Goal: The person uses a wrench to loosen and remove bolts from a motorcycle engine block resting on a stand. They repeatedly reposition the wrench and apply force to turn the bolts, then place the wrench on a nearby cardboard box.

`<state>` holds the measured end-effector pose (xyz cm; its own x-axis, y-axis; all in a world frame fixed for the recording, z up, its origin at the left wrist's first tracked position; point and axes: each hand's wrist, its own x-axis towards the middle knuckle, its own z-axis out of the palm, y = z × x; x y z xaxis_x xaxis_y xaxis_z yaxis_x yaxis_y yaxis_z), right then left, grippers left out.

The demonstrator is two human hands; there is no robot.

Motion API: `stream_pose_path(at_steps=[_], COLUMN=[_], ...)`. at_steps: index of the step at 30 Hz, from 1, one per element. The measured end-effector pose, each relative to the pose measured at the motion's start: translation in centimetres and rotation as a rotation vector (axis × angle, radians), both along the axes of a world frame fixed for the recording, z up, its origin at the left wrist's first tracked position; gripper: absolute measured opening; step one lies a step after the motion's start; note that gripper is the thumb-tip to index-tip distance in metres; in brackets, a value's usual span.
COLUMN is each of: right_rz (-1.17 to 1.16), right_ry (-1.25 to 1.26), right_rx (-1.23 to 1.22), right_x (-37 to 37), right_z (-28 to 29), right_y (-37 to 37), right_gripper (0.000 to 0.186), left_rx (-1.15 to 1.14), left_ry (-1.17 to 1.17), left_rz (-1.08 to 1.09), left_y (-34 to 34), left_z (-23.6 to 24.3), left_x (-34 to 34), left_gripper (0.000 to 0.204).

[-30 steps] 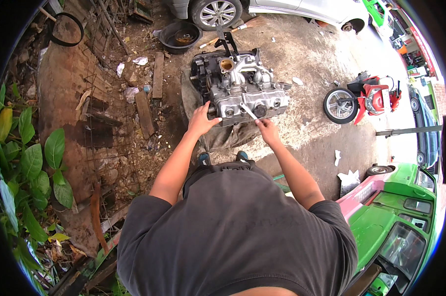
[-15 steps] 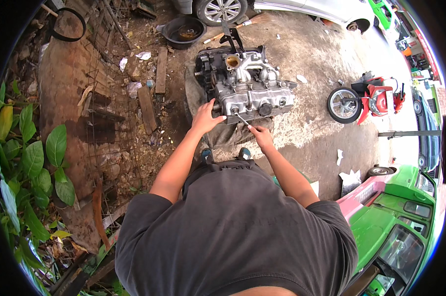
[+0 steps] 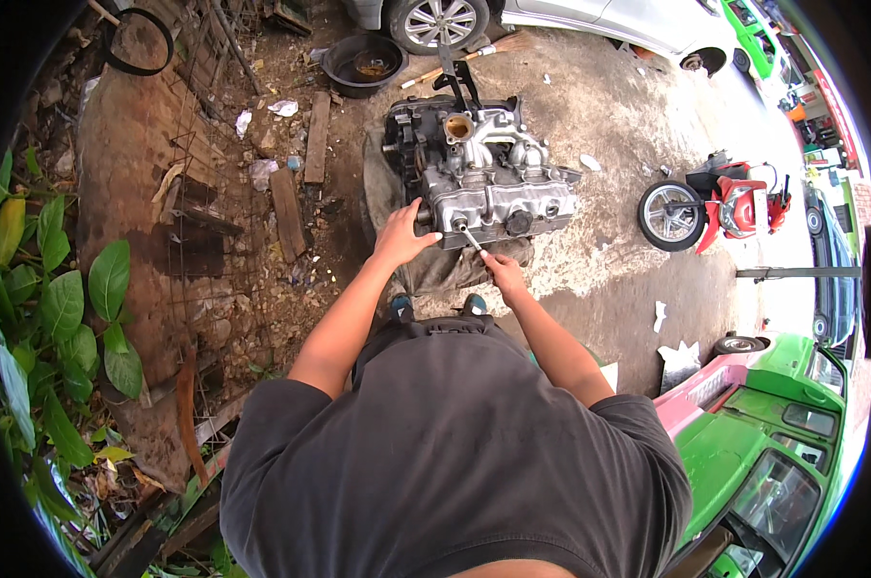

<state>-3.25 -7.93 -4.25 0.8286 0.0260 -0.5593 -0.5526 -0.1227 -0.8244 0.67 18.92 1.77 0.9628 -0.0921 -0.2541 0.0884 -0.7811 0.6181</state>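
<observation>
A silver and black engine (image 3: 488, 173) rests on a dirty grey cloth (image 3: 377, 154) in front of me. My left hand (image 3: 402, 233) grips the near left corner of its valve cover, thumb and fingers spread around the edge. My right hand (image 3: 503, 270) is closed on the handle end of a metal wrench (image 3: 473, 242), slanted up and leftward to a round fitting (image 3: 460, 226) on the cover's front face, beside my left thumb. A black cap (image 3: 519, 223) sits just right of it.
A black basin (image 3: 344, 72) and broom (image 3: 426, 77) lie beyond the engine, near a silver car (image 3: 618, 19). A red motorcycle (image 3: 729, 212) and green vehicle (image 3: 715, 443) are on the right. Planks (image 3: 290, 214), rubble, wire mesh and plants (image 3: 108, 279) fill the left.
My right hand has moved down and left with the wrench, whose far end shifted from higher on the cover's middle to the fitting at left. My left hand still holds the corner.
</observation>
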Motion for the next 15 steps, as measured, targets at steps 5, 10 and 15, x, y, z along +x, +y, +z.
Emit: stream_pose_path(at_steps=[5, 10, 15], right_rz=[0.118, 0.224, 0.195], right_ry=[-0.085, -0.130, -0.187], right_rx=[-0.172, -0.460, -0.566], right_x=[0.9, 0.9, 0.7], right_z=[0.4, 1.9, 2.6], right_y=[-0.3, 0.1, 0.4], right_gripper=[0.048, 0.048, 0.051], left_rx=[0.004, 0.003, 0.071], left_ry=[0.013, 0.039, 0.069], left_rz=[0.009, 0.017, 0.008], left_y=[-0.1, -0.3, -1.3], left_z=[0.1, 0.5, 2.2], left_x=[0.1, 0.2, 0.5], left_gripper=[0.098, 0.100, 0.108])
